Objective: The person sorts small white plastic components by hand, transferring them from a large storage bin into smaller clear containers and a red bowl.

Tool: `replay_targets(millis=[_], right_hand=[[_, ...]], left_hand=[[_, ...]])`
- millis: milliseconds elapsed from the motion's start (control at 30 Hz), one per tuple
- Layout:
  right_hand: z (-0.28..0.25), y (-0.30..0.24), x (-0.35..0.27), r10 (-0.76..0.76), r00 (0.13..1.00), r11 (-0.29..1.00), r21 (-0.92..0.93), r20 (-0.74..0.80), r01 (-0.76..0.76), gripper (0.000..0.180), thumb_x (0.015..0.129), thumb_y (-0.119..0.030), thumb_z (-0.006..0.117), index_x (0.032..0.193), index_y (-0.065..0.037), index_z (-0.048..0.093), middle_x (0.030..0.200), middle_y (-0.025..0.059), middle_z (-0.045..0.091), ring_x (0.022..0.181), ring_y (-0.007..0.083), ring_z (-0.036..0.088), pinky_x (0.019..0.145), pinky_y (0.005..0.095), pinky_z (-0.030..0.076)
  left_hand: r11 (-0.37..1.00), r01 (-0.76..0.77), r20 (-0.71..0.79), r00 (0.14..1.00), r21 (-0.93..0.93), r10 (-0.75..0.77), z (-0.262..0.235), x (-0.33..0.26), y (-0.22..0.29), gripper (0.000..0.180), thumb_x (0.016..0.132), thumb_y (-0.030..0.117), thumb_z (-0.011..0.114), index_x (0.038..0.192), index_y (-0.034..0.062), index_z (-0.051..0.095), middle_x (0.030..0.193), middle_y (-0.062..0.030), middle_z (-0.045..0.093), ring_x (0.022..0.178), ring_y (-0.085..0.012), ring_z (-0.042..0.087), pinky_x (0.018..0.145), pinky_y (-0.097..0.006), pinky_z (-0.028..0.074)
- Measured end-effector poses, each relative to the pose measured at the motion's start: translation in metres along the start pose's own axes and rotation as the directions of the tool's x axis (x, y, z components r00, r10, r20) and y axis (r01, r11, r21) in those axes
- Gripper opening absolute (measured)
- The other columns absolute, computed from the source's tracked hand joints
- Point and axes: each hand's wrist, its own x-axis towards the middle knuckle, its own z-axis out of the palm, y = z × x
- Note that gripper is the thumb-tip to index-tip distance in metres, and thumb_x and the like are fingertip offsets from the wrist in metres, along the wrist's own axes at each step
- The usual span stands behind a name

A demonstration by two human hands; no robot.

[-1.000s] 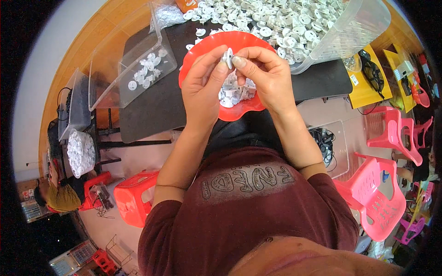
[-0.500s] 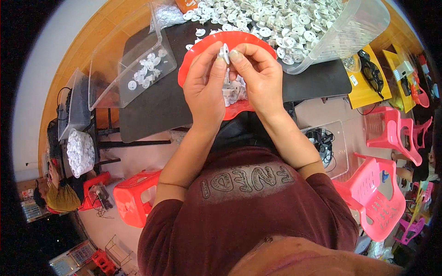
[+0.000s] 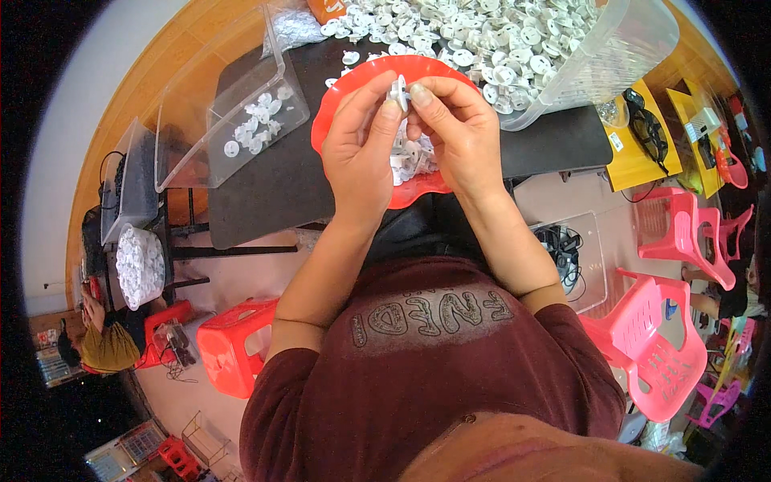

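Small white round plastic part [image 3: 399, 87] sits pinched between the fingers of both hands, above the red wavy-edged plastic plate [image 3: 337, 104] on the dark surface [image 3: 273, 185]. Left hand [image 3: 359, 153] presses thumb and forefinger on its left side, right hand [image 3: 454, 132] pinches it from the right, so both are equally near. Its flat face stands about upright, edge toward the camera. I count one part held, one plate with a small heap of the same parts, and one clear plastic box [image 3: 233, 120] at the left with roughly a dozen parts.
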Motion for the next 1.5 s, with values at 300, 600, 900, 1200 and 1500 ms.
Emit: replay_targets(millis=[300,600,900,1200,1500], right_hand=[[0.007,0.002,-0.002,-0.036,0.999,0.999,-0.009,-0.020,0.036,0.015,0.091,-0.008,0.064,0.102,0.002,0.063,0.082,0.0047,0.064,0.066,0.0088,0.056,0.061,0.0218,0.047],[-0.015,-0.015,0.012,-0.029,1.000,0.971,-0.236,0.004,0.030,0.022,0.090,-0.017,0.067,0.103,0.001,0.064,0.078,0.0038,0.064,0.064,0.0100,0.059,0.061,0.0234,0.048],[-0.048,-0.024,0.037,0.218,0.880,0.072,-0.907,0.421,0.416,0.016,0.082,-0.010,0.063,0.093,0.001,0.069,0.081,0.0156,0.069,0.075,0.0289,0.066,0.070,0.0365,0.052],[-0.041,0.003,0.048,0.550,0.790,-0.270,-0.838,0.271,0.475,0.016,0.074,-0.005,0.057,0.083,0.002,0.068,0.082,0.0223,0.065,0.086,0.0376,0.064,0.076,0.0451,0.050],[-0.039,0.001,0.048,0.478,0.834,-0.197,-0.891,0.277,0.409,0.013,0.074,-0.005,0.059,0.083,0.001,0.066,0.081,0.0224,0.065,0.083,0.0390,0.063,0.076,0.0463,0.050]], left_hand=[[1.000,0.016,0.007,1.000,0.002,-0.016,0.002,0.000,0.005,0.030,0.096,0.001,0.051,0.126,-0.0048,0.055,0.118,-0.0129,0.062,0.104,-0.0148,0.059,0.090,-0.026,0.048],[0.922,-0.223,0.009,0.973,0.315,0.232,-0.038,0.045,0.058,0.029,0.091,0.005,0.061,0.119,-0.0027,0.060,0.111,-0.0107,0.064,0.094,-0.0171,0.065,0.083,-0.027,0.052],[0.030,-0.031,0.041,0.892,0.999,-0.450,-0.208,0.166,0.117,0.025,0.089,0.013,0.062,0.112,0.0042,0.067,0.101,-0.0052,0.068,0.093,-0.0138,0.061,0.083,-0.028,0.047],[0.041,-0.314,0.315,0.949,0.949,-0.027,-0.147,0.147,0.109,0.021,0.087,0.019,0.064,0.101,0.0046,0.070,0.090,-0.0074,0.070,0.079,-0.0186,0.066,0.072,-0.032,0.051],[0.330,-0.609,0.693,0.645,0.721,-0.323,-0.050,0.069,-0.011,0.023,0.082,0.017,0.066,0.097,-0.0007,0.067,0.093,-0.0173,0.066,0.090,-0.0331,0.062,0.079,-0.042,0.050]])
